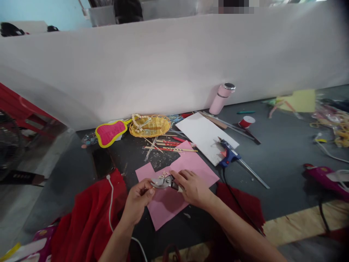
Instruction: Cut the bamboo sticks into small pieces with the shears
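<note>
Hands (165, 192) nearly closed — right gripping pruners (165, 182), left pinching at blades — pink paper (174, 203) beneath, basket (157, 126) beyond

I'm viewing a dark grey table (278, 145) from afar, clutter spreading across its top.
Along the far edge, left to right, I'm seeing a pink-and-yellow padded piece (112, 133), a wicker basket (158, 127), an upright pink flask (218, 103) and yellow paper (304, 101); a teal pen (246, 112) and red spool (247, 122) are lying right of the flask, thin sticks (177, 148) below the basket, pink paper (203, 168) toward the near edge, a blue glue gun (229, 155) across the white sheet's (200, 133) right side, and a purple glue gun (325, 177) near the right end.
</note>
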